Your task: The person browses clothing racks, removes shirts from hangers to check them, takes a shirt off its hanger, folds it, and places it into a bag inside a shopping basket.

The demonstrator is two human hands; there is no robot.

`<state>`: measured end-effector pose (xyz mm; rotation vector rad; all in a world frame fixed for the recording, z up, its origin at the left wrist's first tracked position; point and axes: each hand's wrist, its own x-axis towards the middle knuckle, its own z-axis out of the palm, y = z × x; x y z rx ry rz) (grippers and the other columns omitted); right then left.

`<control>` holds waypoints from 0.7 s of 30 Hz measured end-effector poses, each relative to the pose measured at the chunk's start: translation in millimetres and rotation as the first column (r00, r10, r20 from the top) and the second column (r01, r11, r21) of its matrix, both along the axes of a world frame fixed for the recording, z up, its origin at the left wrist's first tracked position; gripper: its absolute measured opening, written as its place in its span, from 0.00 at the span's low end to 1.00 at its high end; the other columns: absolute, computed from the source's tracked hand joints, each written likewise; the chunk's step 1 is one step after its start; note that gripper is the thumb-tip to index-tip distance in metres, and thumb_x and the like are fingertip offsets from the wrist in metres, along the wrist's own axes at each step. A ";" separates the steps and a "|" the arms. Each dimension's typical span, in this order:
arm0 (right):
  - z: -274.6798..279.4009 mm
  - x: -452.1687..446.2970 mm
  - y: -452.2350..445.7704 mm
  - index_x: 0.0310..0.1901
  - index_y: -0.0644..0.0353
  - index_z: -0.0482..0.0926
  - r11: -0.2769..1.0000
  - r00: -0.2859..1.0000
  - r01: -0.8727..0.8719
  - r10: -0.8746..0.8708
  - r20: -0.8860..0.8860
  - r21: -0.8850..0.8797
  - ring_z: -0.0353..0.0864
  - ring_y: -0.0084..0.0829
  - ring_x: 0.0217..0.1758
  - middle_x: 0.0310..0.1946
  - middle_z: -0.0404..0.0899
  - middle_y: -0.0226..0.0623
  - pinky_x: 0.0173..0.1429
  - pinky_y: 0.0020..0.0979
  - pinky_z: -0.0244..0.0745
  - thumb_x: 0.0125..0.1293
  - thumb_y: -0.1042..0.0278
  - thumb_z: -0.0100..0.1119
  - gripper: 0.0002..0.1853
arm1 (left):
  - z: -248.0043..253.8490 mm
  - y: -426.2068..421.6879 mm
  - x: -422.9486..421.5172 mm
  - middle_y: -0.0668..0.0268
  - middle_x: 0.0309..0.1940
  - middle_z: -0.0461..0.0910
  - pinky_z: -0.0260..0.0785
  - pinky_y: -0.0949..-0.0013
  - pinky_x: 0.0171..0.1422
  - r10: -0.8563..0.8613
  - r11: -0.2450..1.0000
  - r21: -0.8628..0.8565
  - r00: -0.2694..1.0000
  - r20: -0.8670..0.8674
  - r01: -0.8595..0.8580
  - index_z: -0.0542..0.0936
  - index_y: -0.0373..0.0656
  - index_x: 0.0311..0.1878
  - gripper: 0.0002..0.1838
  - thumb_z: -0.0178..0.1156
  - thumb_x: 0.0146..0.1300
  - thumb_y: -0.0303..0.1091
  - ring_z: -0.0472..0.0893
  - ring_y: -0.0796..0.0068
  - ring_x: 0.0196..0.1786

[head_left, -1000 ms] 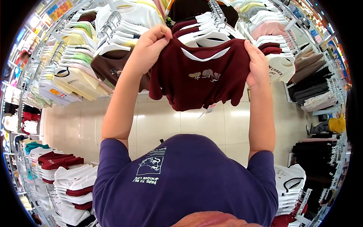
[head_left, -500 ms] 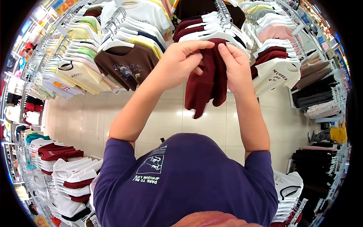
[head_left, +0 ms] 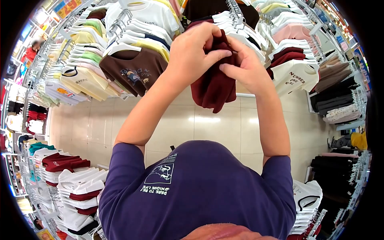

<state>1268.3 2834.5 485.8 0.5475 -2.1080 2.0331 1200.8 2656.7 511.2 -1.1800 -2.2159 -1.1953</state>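
Observation:
A dark maroon garment, probably a shirt (head_left: 214, 89), hangs bunched from both my hands above the floor, its lower folds dangling. My left hand (head_left: 193, 54) grips the upper left part of the cloth, with fingers curled behind it and thumb in front. On the other side my right hand (head_left: 249, 67) pinches the upper right part, its thumb close to the left thumb. Fingers and folds hide the neckline, and I cannot tell whether a hanger is inside. Just beyond my hands is a rack of white hangers (head_left: 225, 18) with maroon and white shirts.
A brown printed shirt (head_left: 134, 71) fronts the rack on the left. Farther right hangs a cream shirt with lettering (head_left: 296, 80). Dark trousers (head_left: 334, 98) line the right side. Stacked white and maroon shirts (head_left: 80, 182) are behind at left. Pale floor tiles (head_left: 160, 124) lie between the racks.
Both hands have shifted their grip on the maroon garment, and the left hand has moved slightly up. The cloth is more bunched and its lower edge hangs higher.

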 end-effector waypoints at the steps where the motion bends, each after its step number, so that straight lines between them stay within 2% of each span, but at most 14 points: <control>1: 4.3 2.5 1.2 0.68 0.68 0.70 1.000 1.000 -0.013 0.013 0.006 0.001 0.79 0.26 0.58 0.56 0.80 0.37 0.64 0.29 0.73 0.61 0.83 0.53 0.30 | -2.2 1.4 -7.1 0.63 0.39 0.85 0.76 0.69 0.45 0.011 0.995 0.102 0.982 -0.191 0.009 0.79 0.40 0.51 0.22 0.75 0.55 0.34 0.83 0.74 0.42; 4: 9.8 4.7 4.8 0.67 0.69 0.72 0.999 0.994 0.018 -0.014 -0.105 0.043 0.79 0.27 0.60 0.59 0.79 0.38 0.66 0.28 0.72 0.62 0.84 0.51 0.29 | -13.7 12.5 -28.5 0.62 0.42 0.84 0.74 0.67 0.45 -0.180 0.945 0.245 0.969 -0.170 0.218 0.79 0.41 0.55 0.22 0.72 0.60 0.36 0.80 0.72 0.41; 5: 11.6 2.4 5.9 0.65 0.68 0.74 0.999 0.989 0.021 -0.014 -0.149 0.048 0.79 0.26 0.60 0.60 0.79 0.39 0.67 0.27 0.72 0.62 0.85 0.50 0.27 | -16.8 8.2 -28.8 0.61 0.38 0.84 0.73 0.67 0.42 -0.336 0.930 0.178 0.941 0.045 0.323 0.80 0.40 0.56 0.18 0.67 0.66 0.36 0.79 0.71 0.37; 8: 10.9 1.2 18.2 0.68 0.69 0.70 0.987 0.988 0.111 -0.098 -0.118 0.115 0.76 0.28 0.66 0.62 0.77 0.39 0.72 0.30 0.68 0.64 0.88 0.47 0.29 | -12.7 5.1 -20.8 0.53 0.34 0.85 0.74 0.60 0.43 -0.268 0.963 0.039 0.942 0.200 0.266 0.82 0.36 0.50 0.14 0.64 0.68 0.36 0.82 0.54 0.36; 9: 4.6 0.7 18.7 0.65 0.67 0.73 0.988 0.988 0.146 -0.142 -0.067 0.050 0.80 0.25 0.59 0.58 0.80 0.38 0.66 0.27 0.73 0.64 0.82 0.56 0.26 | -8.0 4.7 -16.4 0.51 0.32 0.83 0.73 0.59 0.42 -0.249 0.968 0.037 0.959 0.135 0.247 0.83 0.36 0.47 0.11 0.61 0.69 0.34 0.82 0.49 0.35; 12: -11.1 14.7 7.4 0.68 0.65 0.70 0.976 0.979 0.200 -0.201 0.012 0.086 0.80 0.26 0.58 0.56 0.81 0.38 0.65 0.28 0.73 0.64 0.75 0.65 0.30 | -7.3 3.2 -17.7 0.50 0.33 0.83 0.73 0.58 0.42 -0.247 0.969 0.039 0.966 0.079 0.244 0.82 0.36 0.46 0.11 0.62 0.68 0.33 0.82 0.47 0.37; 13: -21.9 12.9 4.6 0.70 0.63 0.67 0.932 0.955 0.282 -0.250 -0.158 0.229 0.80 0.27 0.55 0.57 0.81 0.39 0.62 0.29 0.75 0.62 0.70 0.72 0.36 | -7.8 1.2 -19.0 0.50 0.32 0.83 0.73 0.61 0.41 -0.226 0.974 0.015 0.972 0.070 0.225 0.82 0.36 0.46 0.11 0.62 0.69 0.34 0.80 0.51 0.34; 14: -29.4 18.0 -2.8 0.66 0.63 0.72 0.909 0.937 0.346 -0.320 -0.141 0.233 0.82 0.26 0.48 0.51 0.84 0.38 0.55 0.31 0.78 0.64 0.70 0.69 0.29 | -8.7 -2.0 -20.8 0.51 0.31 0.83 0.72 0.63 0.39 -0.208 0.978 -0.012 0.976 0.060 0.209 0.81 0.36 0.47 0.11 0.62 0.70 0.35 0.78 0.56 0.31; 15: -32.4 17.0 2.8 0.63 0.63 0.75 0.885 0.935 0.341 -0.354 -0.020 0.318 0.82 0.26 0.45 0.47 0.85 0.38 0.52 0.31 0.78 0.65 0.69 0.67 0.25 | -9.0 -3.5 -21.7 0.52 0.30 0.82 0.71 0.65 0.38 -0.192 0.980 -0.040 0.980 0.049 0.194 0.81 0.36 0.48 0.12 0.62 0.71 0.35 0.76 0.60 0.28; 17: -29.7 15.8 12.3 0.58 0.64 0.79 0.827 0.896 0.366 -0.436 0.077 0.427 0.82 0.27 0.40 0.40 0.86 0.37 0.48 0.31 0.78 0.67 0.68 0.65 0.19 | -7.9 -5.0 -16.7 0.54 0.30 0.82 0.72 0.67 0.39 -0.226 0.974 0.007 0.971 0.075 0.226 0.80 0.36 0.48 0.11 0.61 0.71 0.35 0.77 0.64 0.29; 18: -21.9 17.3 11.7 0.55 0.64 0.81 0.793 0.875 0.409 -0.481 0.052 0.453 0.83 0.27 0.38 0.36 0.86 0.37 0.47 0.31 0.77 0.68 0.68 0.63 0.16 | -6.5 -6.3 -12.3 0.55 0.30 0.82 0.72 0.67 0.39 -0.245 0.970 0.030 0.966 0.088 0.243 0.80 0.36 0.47 0.11 0.61 0.71 0.35 0.77 0.66 0.29; 19: -21.0 17.2 10.3 0.58 0.63 0.80 0.779 0.872 0.446 -0.490 -0.016 0.440 0.82 0.26 0.41 0.42 0.86 0.36 0.47 0.29 0.77 0.71 0.68 0.59 0.17 | -0.3 -6.7 -2.5 0.57 0.30 0.83 0.73 0.68 0.40 -0.314 0.949 0.058 0.940 0.135 0.309 0.81 0.36 0.49 0.11 0.61 0.71 0.34 0.78 0.71 0.31; 20: -20.7 19.0 4.9 0.59 0.62 0.79 0.869 0.861 0.472 -0.490 0.135 0.147 0.82 0.26 0.43 0.45 0.86 0.36 0.48 0.29 0.77 0.72 0.68 0.57 0.17 | 6.2 -6.5 10.5 0.60 0.30 0.83 0.73 0.68 0.41 -0.380 0.925 0.090 0.907 0.180 0.370 0.81 0.36 0.50 0.12 0.60 0.71 0.34 0.79 0.75 0.32; 21: -21.1 21.5 -2.4 0.60 0.61 0.79 0.856 0.855 0.491 -0.440 0.275 -0.159 0.82 0.26 0.44 0.48 0.85 0.36 0.48 0.29 0.77 0.73 0.68 0.56 0.17 | 7.5 -6.2 21.1 0.64 0.32 0.83 0.74 0.71 0.43 -0.446 0.895 0.085 0.870 0.210 0.438 0.80 0.36 0.56 0.14 0.60 0.72 0.33 0.80 0.82 0.36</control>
